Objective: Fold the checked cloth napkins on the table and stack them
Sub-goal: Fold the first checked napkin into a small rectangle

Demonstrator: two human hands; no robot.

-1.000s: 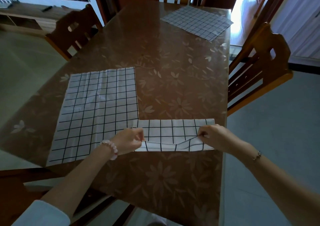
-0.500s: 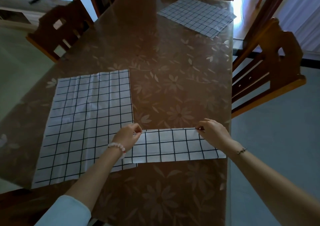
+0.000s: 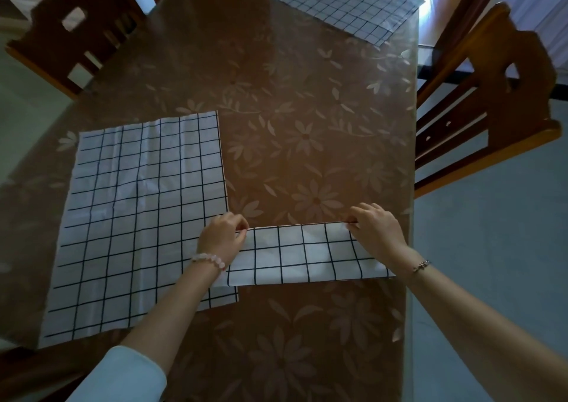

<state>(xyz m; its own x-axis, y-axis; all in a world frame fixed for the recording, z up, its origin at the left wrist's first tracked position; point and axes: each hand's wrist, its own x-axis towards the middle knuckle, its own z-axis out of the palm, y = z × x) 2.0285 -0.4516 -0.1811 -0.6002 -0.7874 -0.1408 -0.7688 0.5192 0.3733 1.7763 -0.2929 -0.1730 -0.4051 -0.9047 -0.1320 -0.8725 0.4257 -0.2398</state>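
Pinches both far corners of a white cloth napkin with a black check grid (image 3: 307, 255), folded into a long strip by the table's near right edge. Left hand (image 3: 222, 238) has thumb and fingertips closed on the left corner; right hand (image 3: 379, 232) has curled fingers closed on the right corner. Probably squares up the layers ahead of another fold.

Looks thin, light and limp. Likely slides easily on the glossy top, takes a crease under a pressing palm, and slumps if lifted by a single corner. Best taken at both corners of one edge, as here, and kept taut between them.

Seems to lap, at its left end, over a second checked napkin (image 3: 138, 217) spread flat and unfolded toward the near left corner.

Further off, shows the brown glossy table (image 3: 307, 109) printed with pale flowers, then a third checked napkin (image 3: 347, 1) lying flat at the far right corner. Beyond the edges, shows a dark wooden chair on the left (image 3: 76, 32), a brown wooden chair on the right (image 3: 491, 109), pale floor, and bright daylight at the far right.
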